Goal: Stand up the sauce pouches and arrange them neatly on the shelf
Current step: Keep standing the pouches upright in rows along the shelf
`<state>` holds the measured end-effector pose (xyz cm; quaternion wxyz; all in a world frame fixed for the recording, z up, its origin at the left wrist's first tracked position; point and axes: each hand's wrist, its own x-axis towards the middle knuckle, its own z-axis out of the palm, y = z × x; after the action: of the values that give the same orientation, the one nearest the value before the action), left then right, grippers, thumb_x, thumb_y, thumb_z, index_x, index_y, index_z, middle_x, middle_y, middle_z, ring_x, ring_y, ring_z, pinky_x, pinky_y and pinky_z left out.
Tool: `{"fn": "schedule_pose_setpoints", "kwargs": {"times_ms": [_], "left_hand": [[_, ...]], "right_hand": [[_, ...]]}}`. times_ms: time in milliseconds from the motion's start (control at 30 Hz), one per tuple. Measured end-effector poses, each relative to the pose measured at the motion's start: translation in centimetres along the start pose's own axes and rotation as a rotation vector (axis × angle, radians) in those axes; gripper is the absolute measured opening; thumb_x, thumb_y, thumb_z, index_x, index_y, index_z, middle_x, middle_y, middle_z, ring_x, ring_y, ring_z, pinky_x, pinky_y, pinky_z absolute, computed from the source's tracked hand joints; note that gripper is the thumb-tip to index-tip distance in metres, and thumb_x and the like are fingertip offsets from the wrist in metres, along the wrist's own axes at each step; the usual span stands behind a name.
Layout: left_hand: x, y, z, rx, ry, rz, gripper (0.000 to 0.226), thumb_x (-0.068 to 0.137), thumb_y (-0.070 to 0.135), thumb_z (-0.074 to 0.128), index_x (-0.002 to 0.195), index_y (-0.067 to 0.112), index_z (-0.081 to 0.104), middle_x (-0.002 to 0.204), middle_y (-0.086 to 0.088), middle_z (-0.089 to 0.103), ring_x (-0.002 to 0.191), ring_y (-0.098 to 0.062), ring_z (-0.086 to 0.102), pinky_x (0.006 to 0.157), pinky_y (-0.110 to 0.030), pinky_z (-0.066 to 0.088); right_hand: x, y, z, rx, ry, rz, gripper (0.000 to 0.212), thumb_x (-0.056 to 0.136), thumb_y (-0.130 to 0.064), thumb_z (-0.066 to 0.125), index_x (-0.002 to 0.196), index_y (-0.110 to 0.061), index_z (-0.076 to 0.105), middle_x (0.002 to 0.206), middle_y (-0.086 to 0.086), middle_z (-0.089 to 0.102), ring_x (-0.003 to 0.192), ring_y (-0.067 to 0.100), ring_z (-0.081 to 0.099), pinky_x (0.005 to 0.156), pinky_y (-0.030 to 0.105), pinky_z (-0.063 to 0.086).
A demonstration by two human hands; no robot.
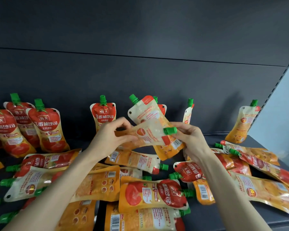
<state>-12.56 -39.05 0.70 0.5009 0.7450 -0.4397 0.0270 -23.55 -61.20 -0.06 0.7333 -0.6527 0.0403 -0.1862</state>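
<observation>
Both my hands hold one sauce pouch (148, 133) sideways above the dark shelf (257, 144), its back facing me and its green cap pointing right. My left hand (113, 135) pinches the pouch's bottom end. My right hand (188, 139) grips the end by the green cap (169, 130). Behind it a tilted pouch (145, 110) leans with its back showing. Three upright pouches (45, 127) stand at the left, one (103, 114) at centre, a thin edge-on one (188, 114) and one (245, 124) at the right.
Several pouches lie flat in a heap on the shelf's front half (150, 192), overlapping each other from left to right. The dark back panel (140, 72) rises behind. A slotted upright (277, 84) and a pale wall bound the right side.
</observation>
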Motion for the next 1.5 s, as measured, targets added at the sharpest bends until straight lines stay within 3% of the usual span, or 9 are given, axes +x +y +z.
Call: {"fn": "schedule_pose_setpoints", "kwargs": {"times_ms": [267,500,700,933,1067,1167,1233,1367,1500], "left_hand": [[-2.5,-0.1,-1.9,-0.18,0.1,-0.252,0.023,0.081,0.021,0.065,0.099,0.012,0.052,0.089,0.003,0.072,0.084,-0.006,0.069,0.065,-0.02,0.056],[-3.8,1.0,-2.6,-0.294,0.187,-0.325,0.028,0.081,0.032,0.061,0.106,0.021,0.059,0.098,0.004,0.07,0.09,-0.008,0.068,0.07,-0.023,0.056],[-4.3,0.8,-1.2,-0.419,0.234,-0.38,0.026,0.092,0.035,0.049,0.118,0.039,0.045,0.113,0.017,0.062,0.105,0.0,0.06,0.084,-0.026,0.052],[-4.5,0.1,-0.1,-0.512,0.15,-0.44,0.059,0.082,0.066,0.031,0.138,0.047,0.031,0.135,0.014,0.051,0.124,-0.008,0.049,0.105,-0.044,0.041],[-3.7,0.5,0.2,-0.501,0.101,-0.491,0.061,0.085,0.067,0.025,0.138,0.039,0.036,0.129,0.01,0.056,0.117,-0.01,0.054,0.096,-0.036,0.047],[-2.5,0.3,0.0,-0.542,0.167,-0.585,0.042,0.091,0.053,0.028,0.115,0.027,0.05,0.093,0.011,0.061,0.081,-0.002,0.057,0.068,-0.018,0.043],[-2.3,-0.5,-0.1,-0.573,0.15,-0.59,0.049,0.088,0.053,0.033,0.122,0.022,0.05,0.103,0.005,0.064,0.08,-0.002,0.058,0.066,-0.018,0.044],[-2.5,-1.4,0.1,-0.507,0.101,-0.541,0.094,0.061,0.086,0.046,0.136,0.03,0.044,0.125,0.005,0.058,0.11,-0.011,0.058,0.084,-0.024,0.047],[-2.5,-1.6,0.2,-0.452,0.14,-0.514,0.094,0.06,0.089,0.04,0.136,0.034,0.043,0.133,0.006,0.053,0.122,-0.015,0.05,0.103,-0.038,0.041]], "right_hand": [[-0.1,0.2,2.9,0.085,-0.196,0.118,0.037,0.085,-0.009,0.056,0.121,-0.003,0.059,0.109,0.015,0.069,0.095,0.028,0.069,0.078,0.036,0.058],[-0.5,0.5,6.6,0.248,-0.091,0.225,0.017,0.092,-0.01,0.052,0.104,-0.014,0.063,0.094,0.008,0.072,0.08,0.021,0.071,0.072,0.036,0.056],[-1.2,0.6,8.3,0.268,-0.072,0.247,0.022,0.096,-0.021,0.049,0.117,-0.023,0.056,0.112,0.007,0.068,0.098,0.025,0.069,0.081,0.04,0.056],[-1.4,1.1,9.8,0.012,-0.053,0.157,0.039,0.092,-0.058,0.032,0.123,-0.041,0.048,0.122,-0.009,0.061,0.115,0.015,0.058,0.099,0.042,0.047],[-1.4,0.7,10.5,0.035,-0.07,0.112,0.017,0.094,-0.044,0.041,0.103,-0.047,0.055,0.108,-0.014,0.066,0.105,0.01,0.063,0.087,0.031,0.053],[-1.2,0.9,10.5,0.019,-0.081,0.069,0.027,0.083,-0.044,0.053,0.109,-0.042,0.06,0.113,-0.008,0.067,0.106,0.012,0.064,0.089,0.034,0.053],[-1.1,1.0,10.5,-0.012,-0.081,0.045,0.04,0.077,-0.048,0.056,0.116,-0.039,0.058,0.114,-0.005,0.066,0.107,0.014,0.063,0.09,0.035,0.053],[-0.6,1.5,10.6,0.009,-0.056,0.067,0.046,0.072,-0.05,0.06,0.116,-0.036,0.056,0.111,-0.002,0.066,0.102,0.014,0.065,0.089,0.035,0.054],[-0.5,1.7,11.2,0.048,-0.008,0.073,0.054,0.071,-0.049,0.059,0.12,-0.028,0.053,0.112,-0.001,0.066,0.101,0.015,0.066,0.086,0.033,0.055]]}}
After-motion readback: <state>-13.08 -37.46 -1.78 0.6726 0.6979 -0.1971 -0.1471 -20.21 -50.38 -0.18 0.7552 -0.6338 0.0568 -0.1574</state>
